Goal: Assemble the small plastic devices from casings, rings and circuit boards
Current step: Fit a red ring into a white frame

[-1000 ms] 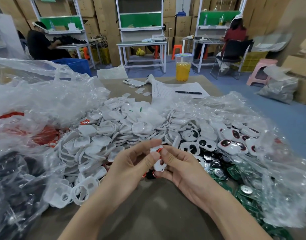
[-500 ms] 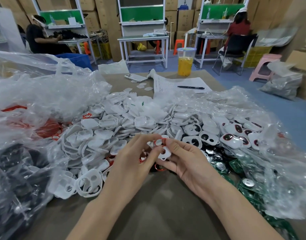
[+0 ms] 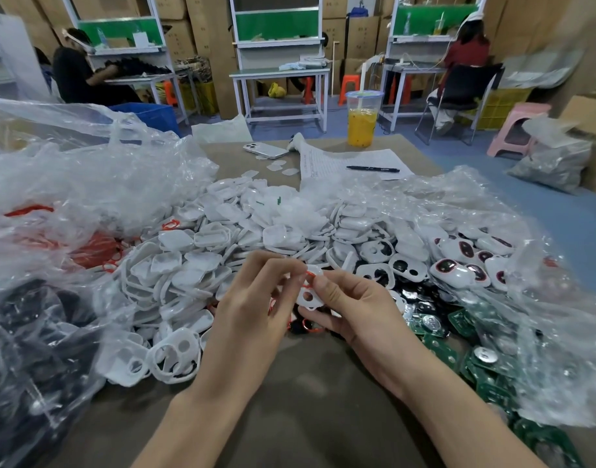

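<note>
- R hand (image 3: 357, 309) pinches small white two-hole plastic casing (image 3: 309, 296), long axis pointing away from body.
- L hand (image 3: 252, 305) pinches thin red ring (image 3: 309, 274) at casing's far end, nearer L.

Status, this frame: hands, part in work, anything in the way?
Right hand grips white casing, held above table. Left hand pinches red ring at casing's top edge. Nothing blocking; loose casings heaped just behind.
</note>
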A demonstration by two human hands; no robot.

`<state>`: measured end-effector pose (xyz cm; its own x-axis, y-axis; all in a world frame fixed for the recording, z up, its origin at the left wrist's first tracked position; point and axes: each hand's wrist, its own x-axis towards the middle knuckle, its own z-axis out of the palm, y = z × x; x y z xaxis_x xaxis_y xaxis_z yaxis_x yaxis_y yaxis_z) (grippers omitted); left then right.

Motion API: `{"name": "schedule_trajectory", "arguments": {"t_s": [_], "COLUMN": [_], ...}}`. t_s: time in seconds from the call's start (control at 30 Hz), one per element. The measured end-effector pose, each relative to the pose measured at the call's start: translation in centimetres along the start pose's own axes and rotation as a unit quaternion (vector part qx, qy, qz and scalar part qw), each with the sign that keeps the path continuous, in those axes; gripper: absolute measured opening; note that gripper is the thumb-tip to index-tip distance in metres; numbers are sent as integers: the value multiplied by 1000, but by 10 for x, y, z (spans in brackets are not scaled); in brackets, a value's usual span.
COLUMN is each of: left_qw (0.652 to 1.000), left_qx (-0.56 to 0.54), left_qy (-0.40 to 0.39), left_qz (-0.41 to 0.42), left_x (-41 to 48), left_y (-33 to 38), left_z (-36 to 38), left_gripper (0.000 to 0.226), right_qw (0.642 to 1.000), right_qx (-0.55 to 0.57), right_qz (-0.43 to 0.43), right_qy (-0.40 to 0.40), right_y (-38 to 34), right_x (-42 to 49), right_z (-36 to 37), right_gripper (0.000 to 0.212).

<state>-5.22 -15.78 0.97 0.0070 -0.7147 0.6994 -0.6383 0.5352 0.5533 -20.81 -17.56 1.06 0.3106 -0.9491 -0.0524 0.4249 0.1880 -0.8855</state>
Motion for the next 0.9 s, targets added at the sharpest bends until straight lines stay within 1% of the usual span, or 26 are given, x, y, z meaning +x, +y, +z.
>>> {"name": "schedule_trajectory", "arguments": {"t_s": [0.1,0.23,0.33,0.43,0.6,0.83,0.9], "left_qw": [1000,1000,999,1000,1000,999,999], "left_qx": [19,-9,-10,8,25,38,49], "left_qy": [1,0,-1,2,-5,5,9], "left_qz": [14,-27,-35,-25,-18,-18,-8], "left_x": [0,1,2,2,1,2,0], "left_y": [-1,0,1,2,3,3,3], "left_z": [-1,-1,-2,-3,-5,-4,-4], "left_gripper": [7,8,14,6,5,9,6], "right_qw": [1000,1000,1000,1000,999,999,999], "right_qx": [2,3,4,7,26,42,40], "right_qz": [-5,-3,1,2,3,13,16], "right_qy": [4,22,26,29,28,18,19], "right_y": [0,2,2,2,3,3,3], "right_x": [-1,0,0,0,1,2,2], "right_z": [0,0,0,0,1,0,0], "right_gripper": [33,40,42,45,42,47,46]}}
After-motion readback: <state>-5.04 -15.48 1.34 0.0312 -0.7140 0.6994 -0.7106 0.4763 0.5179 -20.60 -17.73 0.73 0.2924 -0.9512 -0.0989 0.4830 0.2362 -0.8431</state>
